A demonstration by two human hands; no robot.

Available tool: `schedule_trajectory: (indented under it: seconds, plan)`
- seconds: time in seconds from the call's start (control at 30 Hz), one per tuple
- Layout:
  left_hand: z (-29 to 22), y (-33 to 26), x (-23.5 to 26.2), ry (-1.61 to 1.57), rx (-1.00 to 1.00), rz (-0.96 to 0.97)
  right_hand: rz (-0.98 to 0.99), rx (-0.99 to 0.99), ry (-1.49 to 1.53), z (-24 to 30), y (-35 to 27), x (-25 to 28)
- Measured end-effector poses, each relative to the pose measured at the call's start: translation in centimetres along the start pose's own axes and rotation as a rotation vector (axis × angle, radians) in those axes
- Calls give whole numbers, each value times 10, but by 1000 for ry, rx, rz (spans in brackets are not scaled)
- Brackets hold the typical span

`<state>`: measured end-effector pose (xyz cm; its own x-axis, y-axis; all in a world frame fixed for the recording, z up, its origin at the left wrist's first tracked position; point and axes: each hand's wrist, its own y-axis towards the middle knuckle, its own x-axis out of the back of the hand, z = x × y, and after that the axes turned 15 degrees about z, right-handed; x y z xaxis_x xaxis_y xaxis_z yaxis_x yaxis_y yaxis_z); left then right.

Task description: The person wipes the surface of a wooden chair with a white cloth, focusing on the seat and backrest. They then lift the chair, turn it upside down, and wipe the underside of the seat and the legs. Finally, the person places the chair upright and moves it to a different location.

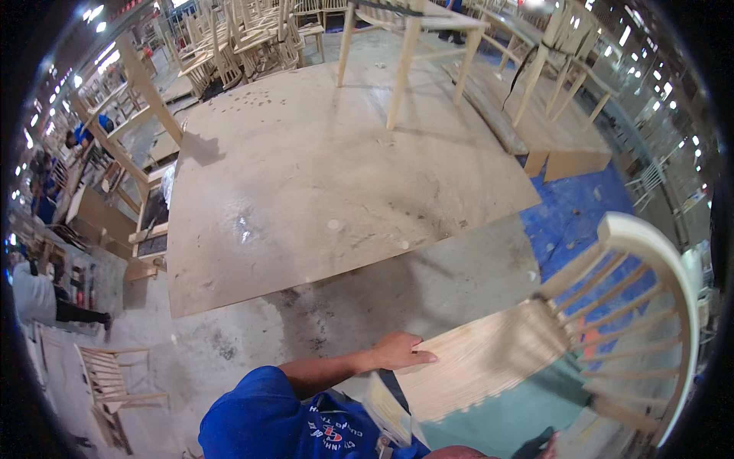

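Note:
A pale, unfinished wooden chair with a spindle back (673,306) stands against me at the lower right. My left hand (399,351) grips the near left corner of its wooden seat (482,356), thumb on top and fingers at the edge. Teal-green material (505,413) borders the seat along a jagged line; whether it lies on the chair or below it I cannot tell. At the lower rim a small part of my right hand (549,446) shows beside a dark object (530,447) too cropped to name. Its fingers are mostly hidden.
Ahead lies a large brown board (344,176) on the concrete floor (367,298). Another wooden chair (413,30) stands on its far part. Blue sheeting (577,214) covers floor at right. A small chair (115,379) and a wooden frame (145,92) are at left; stacked chairs (237,42) fill the back.

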<state>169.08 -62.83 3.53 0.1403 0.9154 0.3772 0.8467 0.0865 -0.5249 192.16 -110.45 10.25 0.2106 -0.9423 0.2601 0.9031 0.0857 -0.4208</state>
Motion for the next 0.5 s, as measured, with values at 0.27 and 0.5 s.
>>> schedule_trajectory:
  seconds: [0.27, 0.5]
  plan:
    - [-14, -267, 73, -396, -416, -549, -49, 633, -437, 258, -228, -67]
    - [55, -437, 89, -739, -447, -1005, 353, 1026, -379, 320, -257, -274]
